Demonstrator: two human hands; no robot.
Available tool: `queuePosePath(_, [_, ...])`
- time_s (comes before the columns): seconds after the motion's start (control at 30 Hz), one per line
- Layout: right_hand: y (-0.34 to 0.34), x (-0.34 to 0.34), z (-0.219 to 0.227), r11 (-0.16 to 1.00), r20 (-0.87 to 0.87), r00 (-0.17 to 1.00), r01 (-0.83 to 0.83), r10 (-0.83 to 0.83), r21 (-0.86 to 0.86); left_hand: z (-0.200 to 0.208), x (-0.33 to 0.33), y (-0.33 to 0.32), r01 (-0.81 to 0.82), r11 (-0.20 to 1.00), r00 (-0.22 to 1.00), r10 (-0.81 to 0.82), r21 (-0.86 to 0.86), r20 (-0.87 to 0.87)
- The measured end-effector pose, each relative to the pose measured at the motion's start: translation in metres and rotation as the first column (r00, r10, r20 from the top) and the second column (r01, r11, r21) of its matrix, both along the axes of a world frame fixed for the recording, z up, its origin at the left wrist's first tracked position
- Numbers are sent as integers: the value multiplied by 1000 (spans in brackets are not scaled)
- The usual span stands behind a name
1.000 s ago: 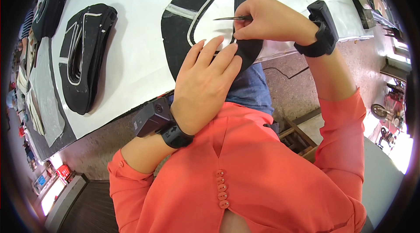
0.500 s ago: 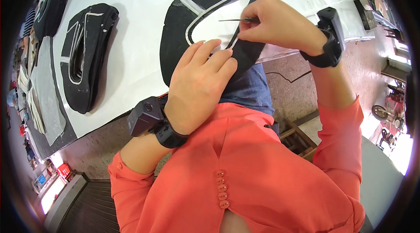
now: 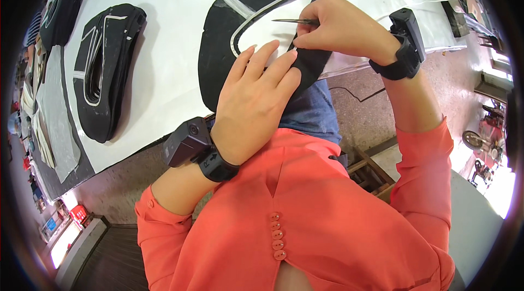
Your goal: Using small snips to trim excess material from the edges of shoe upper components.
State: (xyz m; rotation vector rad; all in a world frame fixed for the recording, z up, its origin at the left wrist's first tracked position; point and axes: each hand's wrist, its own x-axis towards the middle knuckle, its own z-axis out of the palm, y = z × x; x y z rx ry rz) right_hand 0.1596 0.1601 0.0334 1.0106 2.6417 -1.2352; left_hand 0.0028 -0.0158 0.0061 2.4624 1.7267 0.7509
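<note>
A black U-shaped shoe-upper piece lies on the white-covered table, with narrow white tape along its inner edge. My left hand lies over its near side, fingers stretched and spread, the fingertips at the inner edge. Closed by the piece's right arm, my right hand holds a thin pointed metal tool, its tip pointing left. The thumb and fingertips of that hand meet the edge next to my left fingertips. Whether they also pinch the tape is hidden.
A stack of similar black pieces stands on the white table cover to the left. Grey sheet material and more dark pieces lie along the far-left edge. A wooden crate is below the table at right.
My left hand has slid up and right along the black piece, its fingertips now closer to my right hand. My right hand has shifted slightly, still with the pointed tool.
</note>
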Motion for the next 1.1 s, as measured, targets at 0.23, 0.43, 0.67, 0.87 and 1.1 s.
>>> queuePosePath(0.23, [17,9,10,996,-40,999,-30,33,79,2,0,-4,-4,1000,999,3,-21,-34])
queuePosePath(0.43, [18,9,1,999,-30,999,39,-38,11,3,2,-3,2,1000,1000,-2,1,-25])
queuePosePath(0.67, [-28,6,1,988,-68,988,142,-138,57,12,-4,-4,13,997,1000,-14,-74,-16])
queuePosePath(0.87, [1,15,8,989,-16,992,-121,123,83,15,-10,-5,88,992,992,-95,-86,-83])
queuePosePath(1.1, [-5,2,12,998,-176,984,-29,39,59,13,-9,-6,101,990,992,-108,-95,-68])
